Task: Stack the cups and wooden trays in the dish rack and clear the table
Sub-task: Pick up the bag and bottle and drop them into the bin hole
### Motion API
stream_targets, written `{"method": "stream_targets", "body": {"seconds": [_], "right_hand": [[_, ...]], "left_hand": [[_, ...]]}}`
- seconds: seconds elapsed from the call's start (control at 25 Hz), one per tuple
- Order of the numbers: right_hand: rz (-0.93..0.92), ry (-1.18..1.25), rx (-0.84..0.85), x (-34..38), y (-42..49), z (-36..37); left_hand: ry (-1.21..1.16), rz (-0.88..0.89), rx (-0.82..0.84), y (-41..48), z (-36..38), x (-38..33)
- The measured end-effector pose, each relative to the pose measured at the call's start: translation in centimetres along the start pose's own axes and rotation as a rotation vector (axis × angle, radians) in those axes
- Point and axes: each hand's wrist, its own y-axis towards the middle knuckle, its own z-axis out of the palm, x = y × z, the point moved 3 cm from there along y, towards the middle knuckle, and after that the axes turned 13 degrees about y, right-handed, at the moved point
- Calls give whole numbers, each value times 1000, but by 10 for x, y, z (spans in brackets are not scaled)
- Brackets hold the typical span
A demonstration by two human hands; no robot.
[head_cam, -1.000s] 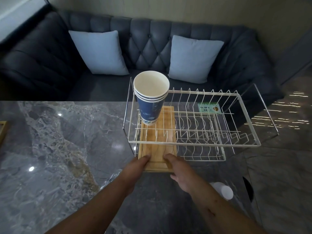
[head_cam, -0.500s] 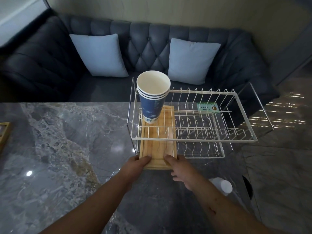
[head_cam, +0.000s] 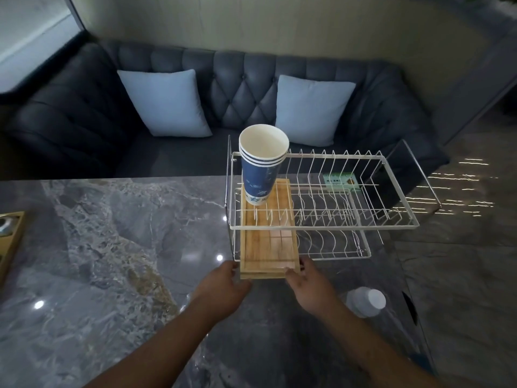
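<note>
A: Trays (head_cam: 269, 245), wooden, are stacked flat on the lower tier of the dish rack (head_cam: 321, 226), left end. Near edge overhangs the rack front. At least two layers are seen at that edge.

B: Hands?

A: Left hand (head_cam: 223, 284) is set at the near left corner, fingers loosely curled, thumb tip touching or just beside the wood; contact cannot be confirmed. Right hand (head_cam: 306, 278) is at the near right corner, fingers half spread, tips against the edge. Nothing is clamped by either.

B: Handling?

A: Trays are judged stiff, light, rectangular, with a raised rim. Smooth wood on coated wire should slide easily. Best taken at the two near corners or pushed square on the short edge, so skew against the rack uprights is avoided.

B: Cups?

A: Cups (head_cam: 263, 166) are nested, paper, blue wall, white inside, standing upright on the far end of the trays and poking up through the upper tier. Judged very light and top-heavy; a jerk on the trays could tip them.

B: Surroundings?

A: Table (head_cam: 112, 261) is polished grey marble, glossy, slippery. Rack is thin white wire, two tiers. White-capped bottle (head_cam: 365, 301) lies near the right forearm. Another wooden piece (head_cam: 11, 242) is seen at the far left table edge, so clearing is judged unfinished.
</note>
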Motion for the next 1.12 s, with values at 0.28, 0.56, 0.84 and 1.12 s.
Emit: {"method": "stream_targets", "body": {"seconds": [0.28, 0.56, 0.84, 1.12], "right_hand": [[0, -148, -70, -11, -39, 4], [98, -315, -71, -34, -75, 18], [137, -299, -115, -55, -102, 21], [212, -306, -164, -75, -116, 9]], "left_hand": [[380, 243, -55, -24, -6, 26], [712, 463, -98, -38, -5, 57], [800, 387, -21, -26, -7, 104], [838, 259, -166, -4, -27, 138]]}}
